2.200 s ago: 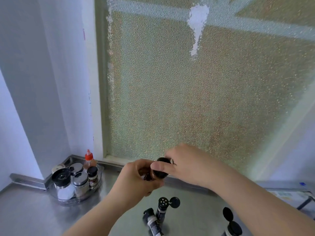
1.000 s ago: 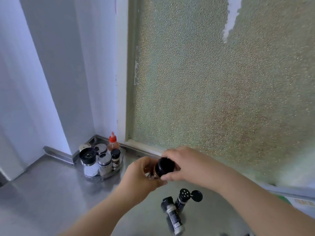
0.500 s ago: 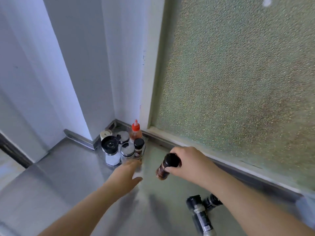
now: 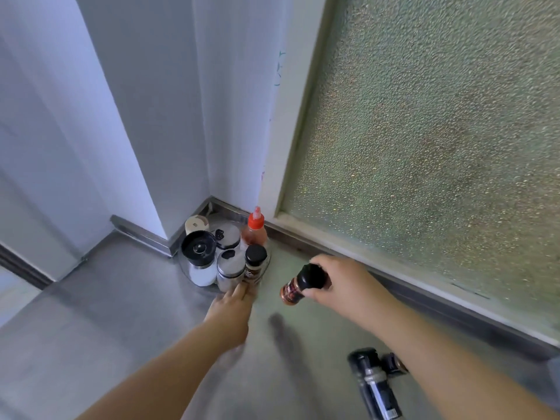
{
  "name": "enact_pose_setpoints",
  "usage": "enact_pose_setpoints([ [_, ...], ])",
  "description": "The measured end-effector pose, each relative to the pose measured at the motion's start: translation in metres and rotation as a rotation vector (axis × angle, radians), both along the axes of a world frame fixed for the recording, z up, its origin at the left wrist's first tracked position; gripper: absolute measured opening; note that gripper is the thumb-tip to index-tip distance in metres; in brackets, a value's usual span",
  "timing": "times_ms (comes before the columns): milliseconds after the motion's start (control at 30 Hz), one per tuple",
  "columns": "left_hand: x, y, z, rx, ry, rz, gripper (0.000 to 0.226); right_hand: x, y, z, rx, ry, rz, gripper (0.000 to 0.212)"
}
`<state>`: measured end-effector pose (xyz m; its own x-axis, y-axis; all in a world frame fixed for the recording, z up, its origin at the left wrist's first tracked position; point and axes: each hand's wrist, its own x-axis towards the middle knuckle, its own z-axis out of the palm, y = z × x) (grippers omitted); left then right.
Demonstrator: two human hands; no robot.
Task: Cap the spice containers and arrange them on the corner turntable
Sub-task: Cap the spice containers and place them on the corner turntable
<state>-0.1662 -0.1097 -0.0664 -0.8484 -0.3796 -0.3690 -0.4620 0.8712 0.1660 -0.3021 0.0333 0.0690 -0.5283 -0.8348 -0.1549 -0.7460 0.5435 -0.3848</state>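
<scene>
Lying nearest on the steel counter, well short of the corner: a black-capped bottle on its side, with another dark container just behind it, cap state unclear. Both probably waiting for capping and placing.

Further in, being carried tilted above the counter: a capped red-labelled spice bottle, gripped round its black top by the right hand. Capped, not yet placed.

Reaching with straight, close-set fingers to the near rim of the turntable: the left hand, likely for turning it.

Standing on it already: a black-lidded grinder, a small brown jar, steel-lidded jars, an orange-capped bottle.
</scene>
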Motion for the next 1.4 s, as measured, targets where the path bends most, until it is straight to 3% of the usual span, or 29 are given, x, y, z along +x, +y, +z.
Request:
enact_pose_setpoints([
  [300, 0.064, -0.062, 0.027, -0.064, -0.029, 0.279, 0.058, 0.01, -0.039, -0.011, -0.082, -0.027, 0.043, 0.032],
  [533, 0.063, -0.069, 0.017, 0.051, -0.081, 0.197, 0.073, 0.026, -0.065, -0.029, -0.095, -0.036, 0.045, 0.042],
  [833, 0.05, -0.074, 0.012, 0.065, -0.145, 0.192, 0.068, 0.03, -0.083, -0.047, -0.096, -0.034, 0.021, 0.046],
  [1233, 0.056, -0.072, 0.028, 0.084, 0.144, 0.35, 0.048, 0.041, -0.13, -0.059, -0.077, -0.054, 0.101, 0.033],
  [1400, 0.063, -0.074, 0.027, 0.124, 0.18, 0.364, 0.044, 0.053, -0.132, -0.076, -0.025, -0.135, 0.112, 0.054],
])
